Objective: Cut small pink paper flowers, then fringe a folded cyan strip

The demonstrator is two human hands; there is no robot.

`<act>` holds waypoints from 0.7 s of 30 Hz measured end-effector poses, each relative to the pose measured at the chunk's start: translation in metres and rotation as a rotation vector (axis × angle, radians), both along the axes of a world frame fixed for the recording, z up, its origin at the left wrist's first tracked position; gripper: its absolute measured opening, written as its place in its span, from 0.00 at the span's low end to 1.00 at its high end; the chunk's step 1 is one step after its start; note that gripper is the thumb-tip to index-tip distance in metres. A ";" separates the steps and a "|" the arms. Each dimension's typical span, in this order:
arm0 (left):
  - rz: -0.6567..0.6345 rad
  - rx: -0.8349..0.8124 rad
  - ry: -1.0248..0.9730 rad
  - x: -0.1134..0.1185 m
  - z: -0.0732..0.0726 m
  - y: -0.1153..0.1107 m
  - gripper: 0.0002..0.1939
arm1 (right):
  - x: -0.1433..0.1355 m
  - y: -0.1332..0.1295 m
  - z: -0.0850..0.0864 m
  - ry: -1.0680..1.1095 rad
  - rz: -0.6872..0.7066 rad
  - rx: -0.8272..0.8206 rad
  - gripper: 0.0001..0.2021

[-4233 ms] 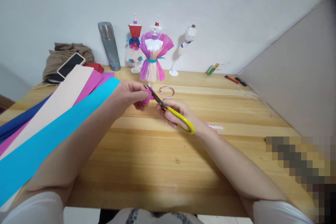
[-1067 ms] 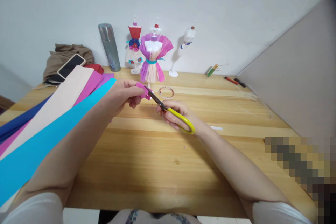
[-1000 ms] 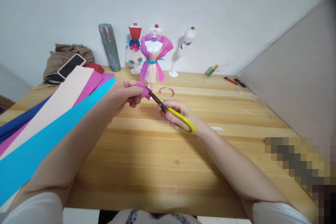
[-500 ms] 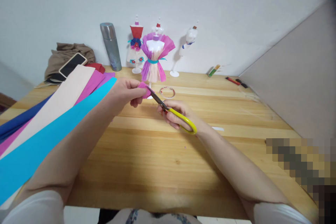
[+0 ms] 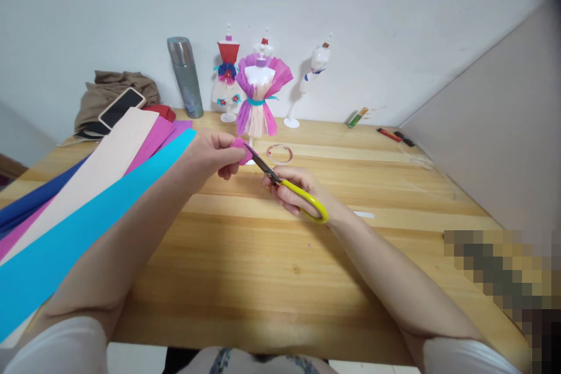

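Observation:
My left hand (image 5: pixel 214 153) pinches a small piece of magenta crepe paper (image 5: pixel 242 152) between thumb and fingers. My right hand (image 5: pixel 294 187) is closed around the yellow handles of a pair of scissors (image 5: pixel 309 201). The dark blades point up and left, and their tips are at the paper's right edge. Just behind the paper stands a small white dress form (image 5: pixel 259 76) in a purple, pink and cream dress with a turquoise belt. A roll of clear tape (image 5: pixel 279 153) lies flat on the table beyond the scissors.
Long strips of crepe paper, turquoise (image 5: pixel 100 216) and cream (image 5: pixel 127 134) among them, lie under my left arm. Along the wall stand a steel flask (image 5: pixel 186 79), a red-topped dress form (image 5: pixel 228 64) and a white one (image 5: pixel 319 61). A phone (image 5: pixel 123 108) rests on brown cloth (image 5: pixel 127 82). A green-and-orange tube (image 5: pixel 358 118) lies back right.
Both hands keep nearly the same place. The scissor blades appear to have shifted very slightly at the magenta paper; little else differs.

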State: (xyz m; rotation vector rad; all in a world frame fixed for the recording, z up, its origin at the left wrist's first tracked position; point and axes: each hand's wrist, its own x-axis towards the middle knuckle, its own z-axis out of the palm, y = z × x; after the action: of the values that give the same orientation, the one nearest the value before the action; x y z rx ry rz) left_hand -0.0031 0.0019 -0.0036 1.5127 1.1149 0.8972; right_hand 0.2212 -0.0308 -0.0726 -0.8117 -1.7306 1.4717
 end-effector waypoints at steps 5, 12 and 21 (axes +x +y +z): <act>0.004 -0.005 0.003 0.000 0.000 0.000 0.08 | 0.000 0.000 0.000 0.000 -0.008 -0.011 0.24; -0.010 -0.017 0.018 -0.001 0.001 0.000 0.10 | -0.001 0.000 0.002 -0.019 -0.007 -0.007 0.24; -0.016 -0.042 0.003 -0.002 0.000 0.003 0.12 | -0.001 0.000 0.002 -0.013 -0.019 0.005 0.22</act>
State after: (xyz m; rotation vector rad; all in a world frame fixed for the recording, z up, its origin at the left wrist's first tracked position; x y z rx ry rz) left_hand -0.0054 0.0049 -0.0032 1.4866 1.1159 0.8559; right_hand 0.2204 -0.0311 -0.0703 -0.8354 -1.7304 1.4521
